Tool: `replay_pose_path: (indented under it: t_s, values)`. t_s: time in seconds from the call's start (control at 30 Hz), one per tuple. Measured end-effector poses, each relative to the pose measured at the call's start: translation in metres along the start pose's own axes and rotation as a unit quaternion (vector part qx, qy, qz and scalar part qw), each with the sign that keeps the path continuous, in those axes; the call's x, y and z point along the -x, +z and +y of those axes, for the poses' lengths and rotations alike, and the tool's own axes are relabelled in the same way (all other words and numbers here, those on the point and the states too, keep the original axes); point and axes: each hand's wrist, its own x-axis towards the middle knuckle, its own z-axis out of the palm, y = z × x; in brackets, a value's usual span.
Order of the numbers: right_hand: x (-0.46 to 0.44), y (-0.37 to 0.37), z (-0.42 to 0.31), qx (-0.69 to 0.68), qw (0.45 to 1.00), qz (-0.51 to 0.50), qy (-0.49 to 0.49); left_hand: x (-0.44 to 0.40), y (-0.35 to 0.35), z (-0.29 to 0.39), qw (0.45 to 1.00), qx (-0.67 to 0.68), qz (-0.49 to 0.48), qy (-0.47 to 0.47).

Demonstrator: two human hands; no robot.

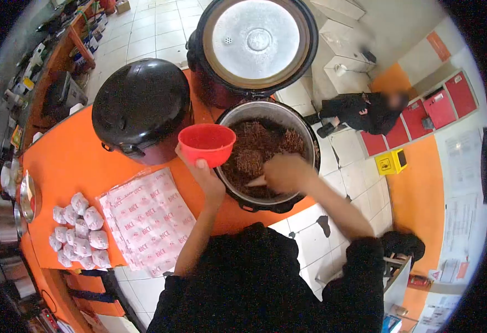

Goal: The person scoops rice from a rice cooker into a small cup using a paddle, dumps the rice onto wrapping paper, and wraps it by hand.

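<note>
A deep metal pot stands at the tabletop's edge, in front of the person, holding a mass of dark brown, grainy food, which looks like cooked rice. The grains are heaped in paler clumps toward the middle and far side, and look darker around them. Behind the pot, a raised round lid shows its silvery underside; to its left sits a black cooker, closed, contents hidden.

The red bowl is plain and rounded, tilted slightly beside the pot's left rim. The left hand supports it from below and the near side, thumb against its wall. The right hand is over the pot, its fingers closed around a white paddle whose blade points left, low among the grains.

Left on the tabletop lie printed paper sheets, with a cluster of wrapped bundles just beside them.
</note>
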Motion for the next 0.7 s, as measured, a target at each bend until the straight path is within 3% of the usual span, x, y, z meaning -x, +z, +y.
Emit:
replay_pose_path:
  t_s: [0.1, 0.17, 0.27, 0.33, 0.37, 0.47, 0.53, 0.57, 0.7]
  values:
    - [0.036, -0.079, 0.009, -0.043, 0.996, -0.071, 0.033, -0.009, 0.008, 0.001, 1.000, -0.023, 0.002, 0.011]
    - [0.023, -0.063, 0.016, -0.034, 0.996, -0.015, 0.076, -0.006, 0.012, 0.007, 0.998, -0.058, 0.040, -0.004]
    - [-0.019, -0.011, -0.011, 0.002, 0.997, 0.073, 0.030, -0.006, 0.013, 0.008, 0.998, -0.065, 0.027, 0.002]
    - [-0.022, -0.025, 0.003, 0.044, 0.999, 0.013, 0.000, -0.002, 0.006, 0.010, 0.997, -0.079, -0.001, -0.015]
    - [-0.010, -0.054, 0.001, 0.027, 0.998, -0.029, 0.055, -0.003, 0.001, 0.011, 0.996, -0.088, -0.016, -0.023]
    - [0.011, -0.089, 0.004, -0.035, 0.996, 0.036, 0.077, -0.005, 0.006, 0.011, 0.995, -0.100, -0.002, -0.015]
    - [-0.052, -0.007, 0.010, -0.018, 0.998, 0.038, 0.048, -0.005, 0.006, 0.012, 0.995, -0.094, 0.003, -0.010]
    - [-0.052, -0.003, 0.013, -0.019, 0.997, 0.076, 0.025, -0.006, 0.003, 0.008, 0.996, -0.084, 0.000, -0.011]
    - [-0.017, -0.046, 0.020, 0.023, 0.999, 0.030, 0.001, -0.002, 0.021, 0.022, 0.998, -0.026, 0.001, -0.049]
